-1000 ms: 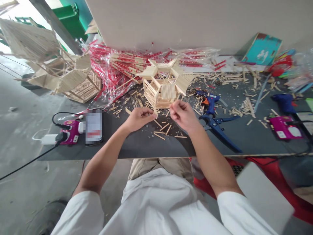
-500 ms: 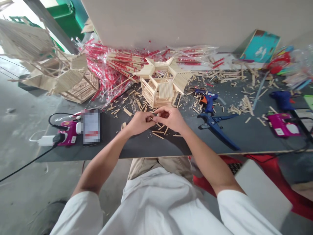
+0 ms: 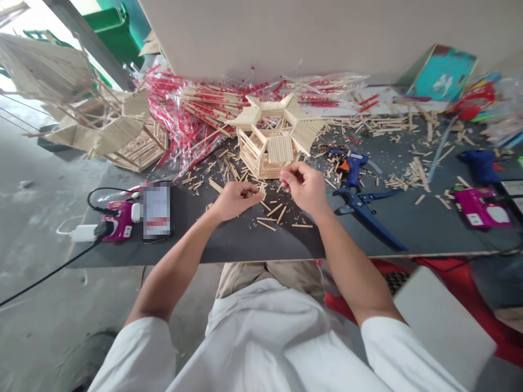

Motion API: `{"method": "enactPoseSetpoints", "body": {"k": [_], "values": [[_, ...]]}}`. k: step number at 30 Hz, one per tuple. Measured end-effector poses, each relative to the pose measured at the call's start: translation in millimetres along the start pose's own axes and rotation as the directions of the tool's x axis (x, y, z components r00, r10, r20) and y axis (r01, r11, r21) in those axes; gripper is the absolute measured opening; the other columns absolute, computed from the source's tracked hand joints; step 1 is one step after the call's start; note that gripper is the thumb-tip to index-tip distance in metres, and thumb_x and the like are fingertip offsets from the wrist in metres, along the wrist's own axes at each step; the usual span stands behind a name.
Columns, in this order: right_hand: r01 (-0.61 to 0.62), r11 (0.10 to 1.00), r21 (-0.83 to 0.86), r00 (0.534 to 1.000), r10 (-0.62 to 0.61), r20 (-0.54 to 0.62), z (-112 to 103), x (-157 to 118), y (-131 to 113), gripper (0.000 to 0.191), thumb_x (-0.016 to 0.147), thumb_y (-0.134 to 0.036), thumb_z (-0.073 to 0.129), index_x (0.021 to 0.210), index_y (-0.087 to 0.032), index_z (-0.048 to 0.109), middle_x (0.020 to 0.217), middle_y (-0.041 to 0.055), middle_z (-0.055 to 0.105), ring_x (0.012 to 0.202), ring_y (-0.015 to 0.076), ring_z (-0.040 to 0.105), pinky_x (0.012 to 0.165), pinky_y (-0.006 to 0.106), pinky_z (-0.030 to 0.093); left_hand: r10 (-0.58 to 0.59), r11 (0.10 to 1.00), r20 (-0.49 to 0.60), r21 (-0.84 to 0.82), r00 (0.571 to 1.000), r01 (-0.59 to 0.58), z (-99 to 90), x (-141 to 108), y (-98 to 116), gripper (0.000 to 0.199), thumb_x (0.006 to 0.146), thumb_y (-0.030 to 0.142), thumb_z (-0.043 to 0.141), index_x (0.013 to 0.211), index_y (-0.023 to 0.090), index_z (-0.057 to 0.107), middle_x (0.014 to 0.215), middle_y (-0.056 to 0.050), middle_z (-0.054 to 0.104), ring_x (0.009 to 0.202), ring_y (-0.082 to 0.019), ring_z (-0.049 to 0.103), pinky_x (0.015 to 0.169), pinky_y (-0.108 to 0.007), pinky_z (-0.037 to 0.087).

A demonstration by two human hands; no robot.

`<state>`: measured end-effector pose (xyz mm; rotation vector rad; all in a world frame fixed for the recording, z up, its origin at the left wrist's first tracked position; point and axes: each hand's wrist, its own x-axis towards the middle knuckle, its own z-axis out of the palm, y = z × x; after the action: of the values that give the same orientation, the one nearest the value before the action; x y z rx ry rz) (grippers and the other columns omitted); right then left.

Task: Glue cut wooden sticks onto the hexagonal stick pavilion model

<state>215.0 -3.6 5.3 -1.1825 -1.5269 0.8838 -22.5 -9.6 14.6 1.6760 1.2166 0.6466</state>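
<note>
In front of me on the dark table stands a small house-like model (image 3: pixel 279 149) built of pale wooden sticks, with slatted flaps fanning out from its open top. My left hand (image 3: pixel 239 200) is closed in a pinch just below the model, with short wooden sticks (image 3: pixel 262 190) at its fingertips. My right hand (image 3: pixel 306 188), apart from the left, pinches a short wooden stick (image 3: pixel 280 188) near the model's front right corner. Loose cut sticks (image 3: pixel 266 224) lie on the table beneath both hands.
To the right lie a blue cutter (image 3: pixel 368 218) and a blue glue gun (image 3: pixel 354 167). A phone (image 3: pixel 157 211) and a magenta power strip (image 3: pixel 121 220) are at left. Plastic-wrapped stick bundles (image 3: pixel 204 103) line the back; a larger stick model (image 3: pixel 118 130) stands back left.
My hands have come apart from each other. The right hand moved right and slightly up, with a short stick in its fingertips; the left stayed nearly in place. The view shifted slightly.
</note>
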Motion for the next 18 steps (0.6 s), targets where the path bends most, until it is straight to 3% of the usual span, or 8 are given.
{"method": "enactPoseSetpoints", "body": {"k": [3, 5, 7, 12, 18], "values": [[-0.096, 0.988, 0.119, 0.993, 0.087, 0.076, -1, 2, 5, 0.037, 0.099, -0.057, 0.066, 0.093, -0.021, 0.071, 0.080, 0.0030, 0.073, 0.064, 0.0147, 0.068, 0.056, 0.028, 0.052, 0.021, 1.000, -0.003, -0.001, 1.000, -0.021, -0.6, 0, 0, 0.040, 0.088, 0.054, 0.072, 0.083, 0.015, 0.075, 0.060, 0.004, 0.047, 0.056, -0.008, 0.035, 0.054, -0.024, 0.024], [-0.132, 0.979, 0.155, 0.970, 0.095, 0.225, 4, 1, 5, 0.039, 0.095, -0.059, 0.071, 0.107, -0.022, 0.075, 0.091, 0.0039, 0.077, 0.070, 0.0150, 0.071, 0.060, 0.028, 0.055, 0.041, 0.998, -0.020, 0.038, 0.999, -0.040, 0.6, 0, -1, 0.038, 0.089, 0.052, 0.071, 0.084, 0.015, 0.076, 0.059, 0.005, 0.047, 0.056, -0.008, 0.035, 0.055, -0.024, 0.025], [-0.129, 0.980, 0.153, 0.950, 0.078, 0.302, 12, -2, 4, 0.040, 0.088, -0.056, 0.082, 0.111, -0.024, 0.078, 0.094, 0.0033, 0.079, 0.074, 0.0155, 0.073, 0.067, 0.028, 0.058, 0.062, 0.995, -0.029, 0.084, 0.998, -0.059, 2.4, 0, -1, 0.036, 0.089, 0.050, 0.071, 0.084, 0.015, 0.076, 0.058, 0.005, 0.047, 0.056, -0.008, 0.036, 0.055, -0.023, 0.026], [-0.158, 0.978, 0.140, 0.970, 0.127, 0.206, 24, -7, 3, 0.041, 0.082, -0.060, 0.084, 0.087, -0.020, 0.079, 0.066, 0.0014, 0.073, 0.057, 0.0150, 0.067, 0.058, 0.029, 0.056, 0.111, 0.980, -0.001, 0.165, 0.994, -0.110, 5.8, -2, 0, 0.037, 0.091, 0.050, 0.068, 0.085, 0.015, 0.078, 0.058, 0.005, 0.051, 0.057, -0.008, 0.037, 0.055, -0.022, 0.028], [-0.212, 0.938, 0.273, 0.967, 0.160, 0.199, 22, -2, 6, 0.034, 0.079, -0.049, 0.089, 0.095, -0.020, 0.083, 0.072, 0.0022, 0.078, 0.061, 0.0160, 0.072, 0.064, 0.031, 0.063, 0.136, 0.984, -0.065, 0.126, 0.989, -0.127, 6.1, -2, 0, 0.034, 0.091, 0.047, 0.069, 0.087, 0.015, 0.077, 0.061, 0.005, 0.054, 0.057, -0.007, 0.039, 0.055, -0.022, 0.031]]}}
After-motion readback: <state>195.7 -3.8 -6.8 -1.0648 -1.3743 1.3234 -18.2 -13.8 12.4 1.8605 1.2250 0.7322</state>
